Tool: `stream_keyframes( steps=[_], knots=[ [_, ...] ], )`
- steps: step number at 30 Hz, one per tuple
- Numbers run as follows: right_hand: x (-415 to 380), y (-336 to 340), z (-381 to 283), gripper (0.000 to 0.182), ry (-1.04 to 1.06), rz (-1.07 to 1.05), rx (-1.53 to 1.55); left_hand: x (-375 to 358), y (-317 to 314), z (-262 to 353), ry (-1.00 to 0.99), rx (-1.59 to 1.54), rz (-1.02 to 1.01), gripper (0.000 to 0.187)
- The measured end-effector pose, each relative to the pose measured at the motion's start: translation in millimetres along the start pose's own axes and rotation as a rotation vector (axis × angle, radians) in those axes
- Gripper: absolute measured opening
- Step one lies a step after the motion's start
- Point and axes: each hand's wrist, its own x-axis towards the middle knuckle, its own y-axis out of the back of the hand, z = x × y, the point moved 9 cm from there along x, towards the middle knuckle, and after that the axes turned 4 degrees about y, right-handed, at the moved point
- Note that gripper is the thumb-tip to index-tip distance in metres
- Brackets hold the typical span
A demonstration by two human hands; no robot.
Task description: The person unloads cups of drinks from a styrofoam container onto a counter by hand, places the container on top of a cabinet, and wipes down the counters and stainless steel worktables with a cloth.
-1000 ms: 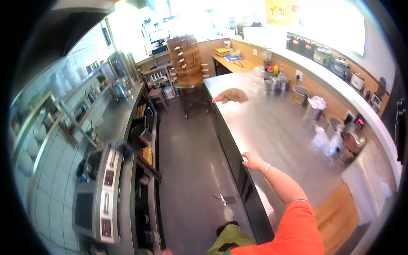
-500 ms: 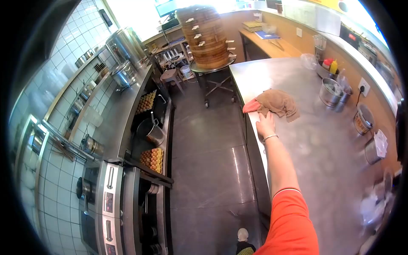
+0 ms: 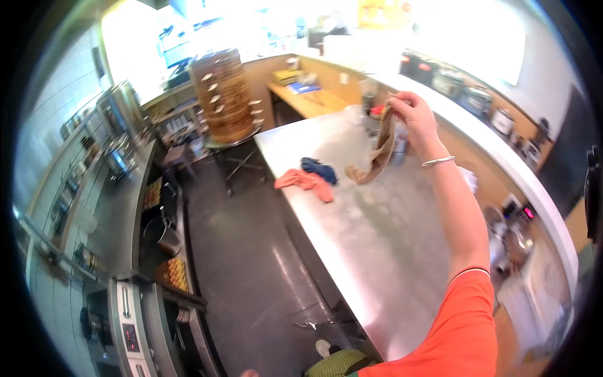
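Note:
My right hand is raised over the steel table, its fingers pinching one end of a brown cloth that hangs down in a curve. To the left of the hanging cloth, a coral-pink cloth and a dark blue cloth lie crumpled together near the table's left edge. Only a small part of my left hand shows at the bottom edge of the view; its fingers cannot be made out.
A tall stack of bamboo steamers stands on a wheeled stand beyond the table. Along the left wall runs a steel counter with pots, and egg trays below. Cookers line the right ledge.
My right hand has lifted the brown cloth off the table, uncovering the dark blue cloth and more of the pink one. The view has turned right, and part of my left hand has appeared.

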Motion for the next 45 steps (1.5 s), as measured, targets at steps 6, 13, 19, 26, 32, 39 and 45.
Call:
stream_keyframes(
  steps=[6,13,19,26,32,39,45],
  knots=[
    [-190,85,-218,0.013,-0.041,-0.075,0.198,-70,58,336,-0.958,-0.164,0.071,0.026],
    [-455,187,-369,0.014,-0.234,0.112,0.103,-382,-102,468,-1.521,-0.152,-0.712,0.097],
    [-675,302,-401,0.042,-0.386,0.449,0.184,-593,-287,309,-0.390,-0.136,-2.107,0.039],
    [-1045,445,-398,0.046,-0.663,0.723,0.280,-769,-433,260,0.163,-0.359,-2.503,0.062],
    [-1132,565,-471,0.029,-0.672,1.176,-0.086,-886,-567,276,-0.188,-0.292,-2.268,0.058],
    [-1091,748,-493,0.010,-0.744,0.695,-0.897,-947,-758,344,-0.477,-0.173,-1.940,0.027],
    [-1095,936,-511,0.003,-0.578,1.033,-0.675,-986,-907,417,-0.072,-0.046,-1.860,0.025]
  ],
)
